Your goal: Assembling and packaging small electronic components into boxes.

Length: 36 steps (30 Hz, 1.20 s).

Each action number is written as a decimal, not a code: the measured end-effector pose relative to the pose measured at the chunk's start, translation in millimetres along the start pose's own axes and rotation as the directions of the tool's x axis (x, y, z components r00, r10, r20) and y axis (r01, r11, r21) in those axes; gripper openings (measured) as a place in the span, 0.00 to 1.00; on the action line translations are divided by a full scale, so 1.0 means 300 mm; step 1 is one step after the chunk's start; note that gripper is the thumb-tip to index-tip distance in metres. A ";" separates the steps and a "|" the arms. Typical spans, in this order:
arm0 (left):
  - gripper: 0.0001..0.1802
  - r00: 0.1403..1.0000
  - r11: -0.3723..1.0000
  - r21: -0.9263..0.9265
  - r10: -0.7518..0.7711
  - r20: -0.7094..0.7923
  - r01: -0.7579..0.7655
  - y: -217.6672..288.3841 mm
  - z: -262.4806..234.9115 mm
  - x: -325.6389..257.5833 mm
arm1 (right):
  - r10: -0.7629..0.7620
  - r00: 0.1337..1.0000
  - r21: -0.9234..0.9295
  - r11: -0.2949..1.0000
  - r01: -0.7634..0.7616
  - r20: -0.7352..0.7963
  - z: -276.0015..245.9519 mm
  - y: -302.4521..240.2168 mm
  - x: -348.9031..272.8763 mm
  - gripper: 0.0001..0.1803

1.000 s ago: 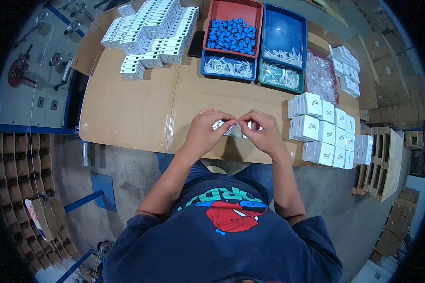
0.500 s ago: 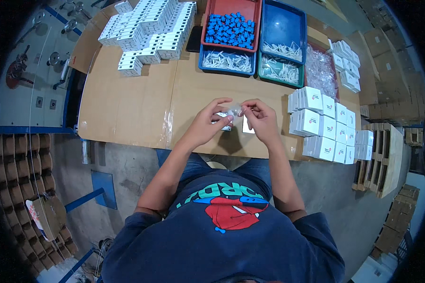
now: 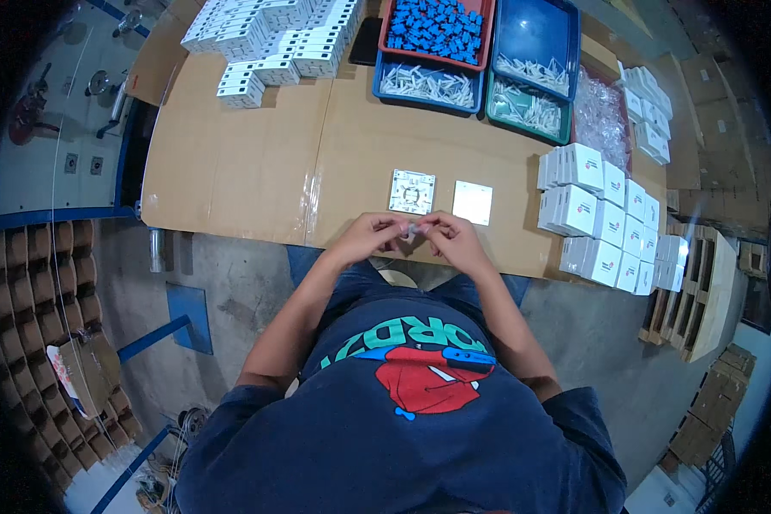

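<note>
Both of my hands are at the table's near edge, fingertips close together. Between them is a small clear plastic bag (image 3: 411, 231), mostly covered by the fingers; its contents are too small to make out. My left hand (image 3: 367, 237) pinches one side of it and my right hand (image 3: 457, 241) pinches the other. Just beyond my fingers lies a white square housing (image 3: 412, 192) with its inner fittings facing up. To its right a flat white square plate (image 3: 473, 203) rests on the cardboard.
Stacked white units (image 3: 274, 51) fill the far left of the cardboard-covered table (image 3: 231, 171). At the back are a red tray (image 3: 487, 43) of blue parts and blue and green trays of white pieces. Clear bags (image 3: 600, 120) and stacked white boxes (image 3: 610, 221) stand at right.
My hands have drawn back toward my body with the clear bag, off the white housing. The housing and the plate now show in full. The view has shifted slightly.
</note>
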<state>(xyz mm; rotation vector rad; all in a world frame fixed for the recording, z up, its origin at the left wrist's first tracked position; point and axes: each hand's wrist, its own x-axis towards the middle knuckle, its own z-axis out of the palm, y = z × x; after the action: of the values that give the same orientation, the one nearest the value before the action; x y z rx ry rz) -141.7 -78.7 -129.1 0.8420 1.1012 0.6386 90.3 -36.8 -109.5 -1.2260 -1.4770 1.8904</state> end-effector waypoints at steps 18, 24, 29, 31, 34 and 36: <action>0.20 0.787 0.457 0.830 0.616 -0.036 -0.320 0.107 -0.052 0.145 | -0.410 0.878 -0.580 0.788 0.205 -0.247 -0.001 0.037 0.126 0.05; 0.19 0.738 0.407 0.853 0.673 -0.038 -0.328 0.069 -0.051 0.155 | -0.586 0.777 -0.732 0.631 0.258 -0.231 0.030 0.062 0.123 0.05; 0.19 0.701 0.370 0.861 0.712 -0.023 -0.348 0.045 -0.040 0.145 | -0.581 0.782 -0.773 0.595 0.218 -0.227 0.038 0.061 0.129 0.04; 0.19 0.701 0.383 0.858 0.712 -0.038 -0.343 0.035 -0.036 0.145 | -0.585 0.781 -0.782 0.584 0.217 -0.221 0.039 0.058 0.134 0.04; 0.19 0.654 0.367 0.863 0.754 -0.057 -0.348 0.030 -0.029 0.152 | -0.589 0.780 -0.795 0.568 0.213 -0.212 0.039 0.055 0.147 0.04; 0.18 0.633 0.382 0.855 0.770 -0.084 -0.351 0.035 -0.024 0.155 | -0.601 0.770 -0.774 0.585 0.241 -0.214 0.035 0.052 0.155 0.05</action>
<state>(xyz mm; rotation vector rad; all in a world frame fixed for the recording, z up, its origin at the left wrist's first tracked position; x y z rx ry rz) -133.4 -34.0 -145.2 2.0247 1.5830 1.0222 60.5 -11.4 -141.0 -1.3064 -2.0540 0.5910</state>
